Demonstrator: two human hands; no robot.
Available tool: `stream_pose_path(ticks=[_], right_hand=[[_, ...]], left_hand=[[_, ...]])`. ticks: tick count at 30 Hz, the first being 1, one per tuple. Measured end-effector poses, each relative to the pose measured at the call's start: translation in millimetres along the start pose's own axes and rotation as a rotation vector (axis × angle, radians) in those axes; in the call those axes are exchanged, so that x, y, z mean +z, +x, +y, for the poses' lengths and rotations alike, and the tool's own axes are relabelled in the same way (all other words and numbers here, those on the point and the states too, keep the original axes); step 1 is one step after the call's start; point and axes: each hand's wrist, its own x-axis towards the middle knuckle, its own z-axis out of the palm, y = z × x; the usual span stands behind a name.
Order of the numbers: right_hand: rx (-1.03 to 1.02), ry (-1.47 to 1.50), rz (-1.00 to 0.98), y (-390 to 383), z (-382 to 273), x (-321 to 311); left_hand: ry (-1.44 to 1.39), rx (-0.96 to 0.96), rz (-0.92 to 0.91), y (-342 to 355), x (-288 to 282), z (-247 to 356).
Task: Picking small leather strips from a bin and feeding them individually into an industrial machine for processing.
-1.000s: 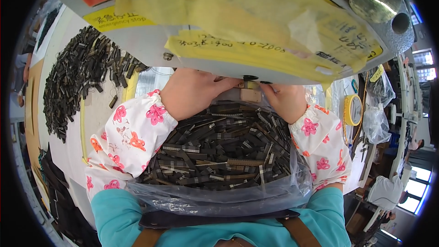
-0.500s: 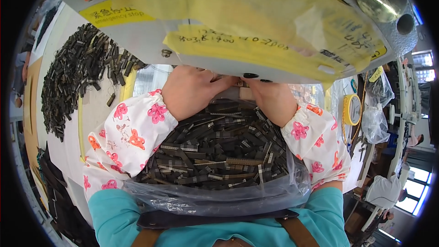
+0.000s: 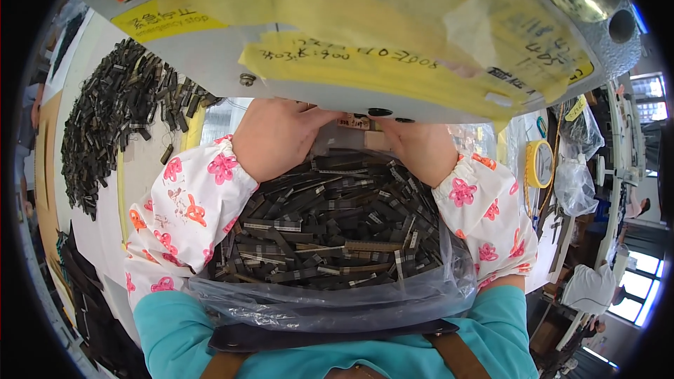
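Left hand [image 3: 272,139] and right hand [image 3: 424,151] reached under a machine [image 3: 210,60].
Fingers [image 3: 324,118] were half-hidden, spread and hold unclear; below, dark strips [image 3: 326,221] filled a bag [image 3: 330,303], progress unknown.

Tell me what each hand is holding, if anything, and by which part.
Cannot be told: the left hand and right hand are at the lower edge of the grey machine housing, where no grip shows clearly.

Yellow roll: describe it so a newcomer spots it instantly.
Find the grey machine across the top, look below its right end, right of the right hand. The yellow roll is there, left of the clear bag; its round yellow rim and pale centre set it apart from that bag.
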Motion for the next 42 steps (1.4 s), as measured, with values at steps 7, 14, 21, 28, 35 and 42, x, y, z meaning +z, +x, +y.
stream_pose_path(ticks=[7, 14, 21, 28, 35, 42], right_hand=[[-0.014, -0.075, -0.058, 0.0, -2.9, -0.5], [0.030, -0.088, -0.048, -4.6, 0.4, 2.5], [-0.018, -0.115, -0.171, 2.5, -7.3, -13.0], [-0.019, -0.245, -0.264, -2.5, -2.1, -11.4], [-0.018, -0.197, -0.248, -1.0, 3.3, -12.0], [-0.006, -0.231, -0.304, 2.9, -1.5, -14.9]], left_hand=[[0.008, 0.009, -0.027, 0.3, 1.9, -0.8], [0.017, 0.002, 0.131, 9.3, 7.6, 9.9], [0.185, 0.083, -0.038, -4.4, 10.5, -3.5], [0.273, 0.046, 0.000, -3.3, 10.4, -6.1], [0.201, -0.032, 0.066, 0.0, 11.2, -6.7], [0.281, 0.033, -0.059, -1.1, 6.3, -4.2]])
